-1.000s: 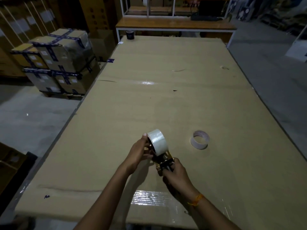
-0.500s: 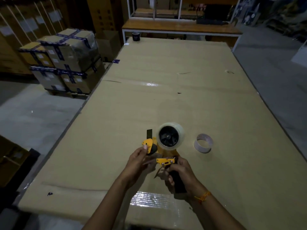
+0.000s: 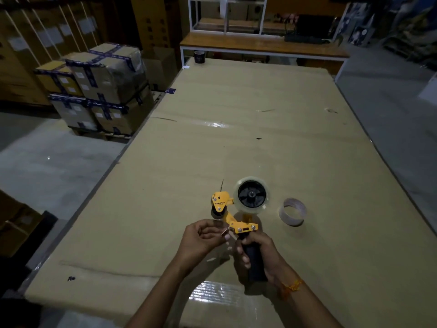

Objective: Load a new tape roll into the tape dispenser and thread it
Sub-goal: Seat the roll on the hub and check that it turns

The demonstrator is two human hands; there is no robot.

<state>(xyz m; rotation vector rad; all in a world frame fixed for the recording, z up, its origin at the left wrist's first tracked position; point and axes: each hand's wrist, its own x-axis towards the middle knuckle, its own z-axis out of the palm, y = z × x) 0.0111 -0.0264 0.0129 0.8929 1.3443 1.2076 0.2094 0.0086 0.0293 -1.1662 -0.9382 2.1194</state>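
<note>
The yellow tape dispenser (image 3: 230, 215) is held above the near part of the cardboard-covered table (image 3: 236, 138), its open side facing the camera. A clear tape roll (image 3: 251, 195) sits on the dispenser's black hub, at the upper right of the tool. To the left of the roll the yellow head plate carries the printed word XMUNIX, with a dark roller just below it and a thin blade-like strip standing up above it.

The right hand (image 3: 260, 253) grips the dispenser's black handle, its fingers (image 3: 243, 255) curled round the grip from the left side; an orange thread band (image 3: 292, 286) circles that wrist. The left hand (image 3: 201, 240) is just beside the handle, below the roller, with its fingers (image 3: 214, 230) curled inward and its fingertips close to a small metal tab at the left end of the yellow bracket. A faint glossy strip seems to lie at these fingertips; whether they pinch it cannot be told.

An empty tape core (image 3: 292, 211) lies on the table just to the right of the dispenser, apart from it. A dark tape roll (image 3: 199, 56) stands at the table's far left corner. Past that end is a wooden bench with a white frame (image 3: 260, 47). Stacked cardboard boxes (image 3: 99, 88) bound with dark blue tape sit on the floor to the left.
</note>
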